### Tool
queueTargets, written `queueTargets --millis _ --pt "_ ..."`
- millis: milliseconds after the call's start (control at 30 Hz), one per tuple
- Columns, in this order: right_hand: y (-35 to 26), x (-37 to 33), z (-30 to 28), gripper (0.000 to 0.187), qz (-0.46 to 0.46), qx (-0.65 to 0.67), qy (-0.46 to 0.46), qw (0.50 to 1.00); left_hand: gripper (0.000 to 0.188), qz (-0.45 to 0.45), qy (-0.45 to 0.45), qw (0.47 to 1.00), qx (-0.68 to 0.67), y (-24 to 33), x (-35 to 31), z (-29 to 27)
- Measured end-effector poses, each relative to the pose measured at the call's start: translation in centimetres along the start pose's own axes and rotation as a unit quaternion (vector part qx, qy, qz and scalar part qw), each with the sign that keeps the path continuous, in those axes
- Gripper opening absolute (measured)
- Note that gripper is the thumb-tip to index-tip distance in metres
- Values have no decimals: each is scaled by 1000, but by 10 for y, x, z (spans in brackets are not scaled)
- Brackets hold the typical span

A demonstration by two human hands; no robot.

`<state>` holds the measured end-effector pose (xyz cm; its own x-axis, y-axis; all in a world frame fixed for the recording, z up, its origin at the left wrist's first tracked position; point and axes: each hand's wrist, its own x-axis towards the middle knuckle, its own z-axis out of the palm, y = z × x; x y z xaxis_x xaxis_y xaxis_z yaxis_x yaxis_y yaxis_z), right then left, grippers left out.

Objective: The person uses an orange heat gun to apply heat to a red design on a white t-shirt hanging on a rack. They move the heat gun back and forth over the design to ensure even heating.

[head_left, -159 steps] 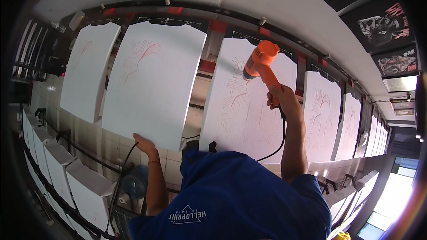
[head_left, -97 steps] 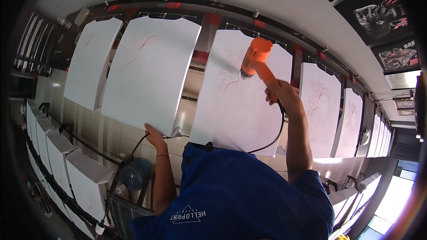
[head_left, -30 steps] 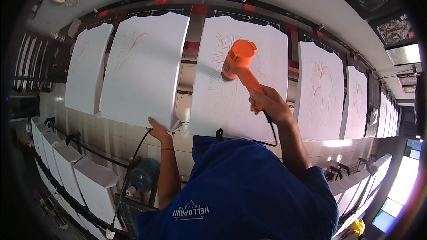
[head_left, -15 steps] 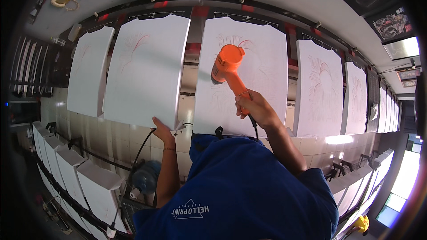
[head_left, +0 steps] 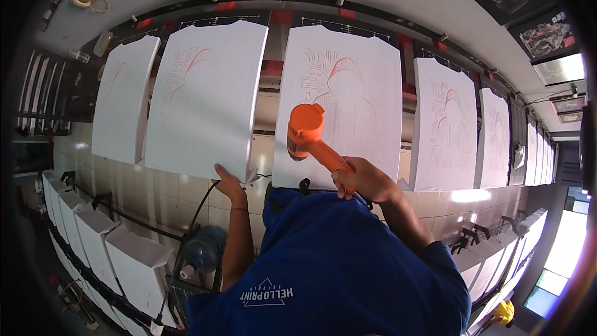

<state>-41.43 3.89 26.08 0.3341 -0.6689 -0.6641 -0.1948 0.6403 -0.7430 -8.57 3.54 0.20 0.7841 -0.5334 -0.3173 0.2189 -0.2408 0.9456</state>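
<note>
My right hand [head_left: 365, 180] is wrapped round the handle of an orange heat gun [head_left: 306, 122]. The gun's dark nozzle points down over the lower left part of a white T-shirt [head_left: 379, 112] laid on a flat board; red line artwork marks the shirt. Off to the left, my left hand [head_left: 230, 182] is at the lower edge of a neighbouring white T-shirt [head_left: 199, 112], one digit lying up against the hem. A black power cord [head_left: 200, 206] runs through this hand, whose other fingers are partly hidden.
More white shirts on boards stand to the left [head_left: 121, 112] and right [head_left: 444, 143]. Behind me are further rows of shirts [head_left: 134, 252] and a blue water jug [head_left: 204, 249]. A dark rail [head_left: 267, 0] runs along the far side. Tiled floor shows between the rows.
My right hand has drawn the heat gun nearer and left, from the shirt's upper artwork to its lower left. My left hand has hardly moved.
</note>
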Motion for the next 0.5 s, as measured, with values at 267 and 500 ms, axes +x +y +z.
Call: queueTargets --millis 267,500 --pt "7 -18 -3 27 16 -6 59 998 57 5 -23 1000 2 2 -1 -1" --pt "4 -21 -15 26 -26 17 109 993 58 10 -47 999 -9 2 -3 -4"
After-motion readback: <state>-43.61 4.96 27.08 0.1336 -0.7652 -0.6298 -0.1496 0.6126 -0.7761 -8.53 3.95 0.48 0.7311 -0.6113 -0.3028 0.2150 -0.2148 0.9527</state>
